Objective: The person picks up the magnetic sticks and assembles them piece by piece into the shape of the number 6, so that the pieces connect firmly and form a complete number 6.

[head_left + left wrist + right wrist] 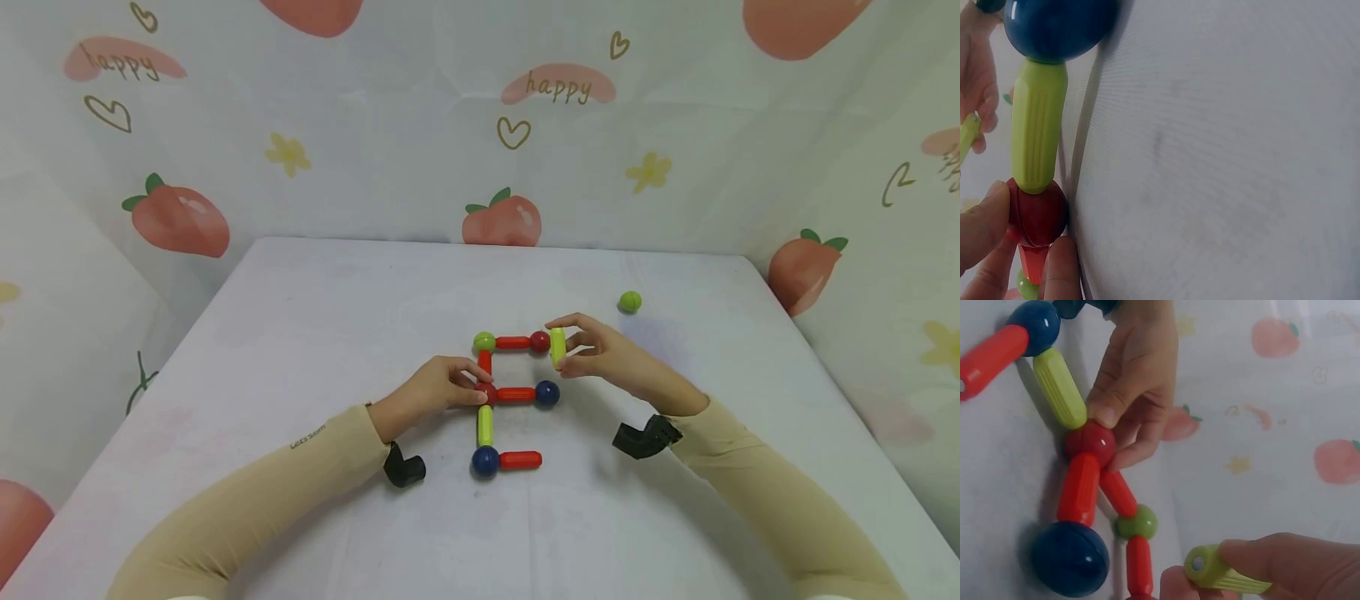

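Observation:
With thumb and fingers, my left hand (438,385) holds a red ball (1038,215) at the middle of a figure of magnetic building sticks and balls. A green ball (484,342) tops its left side, and a blue ball (485,462) ends it at the bottom. Red sticks branch rightward: the top one meets a red ball (540,342), the middle one a blue ball (547,393). The bottom red stick (521,460) has a free right end. My right hand (611,360) pinches a yellow-green magnetic stick (557,348), beside the upper right ball; its silver end (1198,563) shows.
A loose green ball (630,302) lies on the white table (360,292), beyond the right hand. Black curved mounts (647,437) hang at both wrists. A printed cloth (420,117) stands behind the table's far edge.

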Action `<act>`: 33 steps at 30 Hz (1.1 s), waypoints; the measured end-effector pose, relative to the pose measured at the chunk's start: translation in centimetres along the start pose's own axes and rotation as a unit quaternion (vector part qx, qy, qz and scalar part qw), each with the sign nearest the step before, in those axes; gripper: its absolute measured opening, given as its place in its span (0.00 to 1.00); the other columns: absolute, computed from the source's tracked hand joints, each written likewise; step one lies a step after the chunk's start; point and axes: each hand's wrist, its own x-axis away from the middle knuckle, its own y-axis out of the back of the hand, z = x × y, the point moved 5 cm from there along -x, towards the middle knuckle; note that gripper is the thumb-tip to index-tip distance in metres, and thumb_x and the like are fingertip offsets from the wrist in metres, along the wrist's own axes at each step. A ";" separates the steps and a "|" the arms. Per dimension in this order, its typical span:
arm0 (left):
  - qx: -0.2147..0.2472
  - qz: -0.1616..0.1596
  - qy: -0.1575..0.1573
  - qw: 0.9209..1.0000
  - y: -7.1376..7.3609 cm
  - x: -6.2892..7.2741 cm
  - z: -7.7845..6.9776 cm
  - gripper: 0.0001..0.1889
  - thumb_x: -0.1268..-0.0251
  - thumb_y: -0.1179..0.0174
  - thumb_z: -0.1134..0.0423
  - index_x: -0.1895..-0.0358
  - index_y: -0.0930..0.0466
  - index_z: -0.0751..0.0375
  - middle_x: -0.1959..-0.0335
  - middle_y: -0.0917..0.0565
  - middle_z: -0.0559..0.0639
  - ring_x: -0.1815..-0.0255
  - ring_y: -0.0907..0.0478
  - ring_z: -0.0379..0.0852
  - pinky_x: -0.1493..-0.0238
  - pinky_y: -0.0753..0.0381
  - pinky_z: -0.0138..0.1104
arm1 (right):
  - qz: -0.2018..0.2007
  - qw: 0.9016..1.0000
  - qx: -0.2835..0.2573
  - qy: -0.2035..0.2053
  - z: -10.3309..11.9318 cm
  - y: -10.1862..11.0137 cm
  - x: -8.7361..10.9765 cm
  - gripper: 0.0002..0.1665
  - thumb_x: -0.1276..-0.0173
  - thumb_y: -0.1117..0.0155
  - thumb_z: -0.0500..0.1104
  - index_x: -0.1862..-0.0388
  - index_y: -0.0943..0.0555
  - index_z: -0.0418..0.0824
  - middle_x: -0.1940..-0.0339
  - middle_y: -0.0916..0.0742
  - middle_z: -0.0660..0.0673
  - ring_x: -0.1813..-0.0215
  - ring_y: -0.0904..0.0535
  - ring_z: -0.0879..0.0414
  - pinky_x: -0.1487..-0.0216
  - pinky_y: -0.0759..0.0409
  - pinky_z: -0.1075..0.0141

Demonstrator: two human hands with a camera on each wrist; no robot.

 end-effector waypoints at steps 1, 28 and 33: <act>0.000 0.000 -0.001 1.000 0.0 0.0 0.0 0.13 0.43 0.30 0.63 0.54 0.14 0.52 0.62 0.17 0.51 0.60 0.22 0.44 0.62 0.22 0.30 | -0.001 1.000 -0.005 -0.002 -0.2 -0.1 0.1 0.32 0.31 0.39 0.38 0.30 0.36 0.42 0.51 0.23 0.35 0.50 0.17 0.40 0.46 0.19 0.57; -0.001 0.003 0.007 1.000 0.1 0.1 0.1 0.13 0.43 0.31 0.62 0.53 0.15 0.50 0.61 0.16 0.50 0.60 0.22 0.45 0.63 0.22 0.31 | 0.044 0.999 0.000 -0.015 -3.4 -3.6 3.2 0.20 0.36 0.36 0.36 0.49 0.27 0.28 0.62 0.20 0.45 0.61 0.22 0.55 0.61 0.24 0.68; 0.005 0.003 0.005 1.000 0.0 0.0 0.1 0.13 0.43 0.31 0.62 0.53 0.15 0.51 0.61 0.17 0.51 0.60 0.22 0.45 0.64 0.22 0.30 | 0.052 0.998 0.011 -0.027 -3.7 -4.1 3.5 0.19 0.37 0.35 0.37 0.51 0.26 0.28 0.64 0.19 0.46 0.62 0.23 0.56 0.62 0.25 0.69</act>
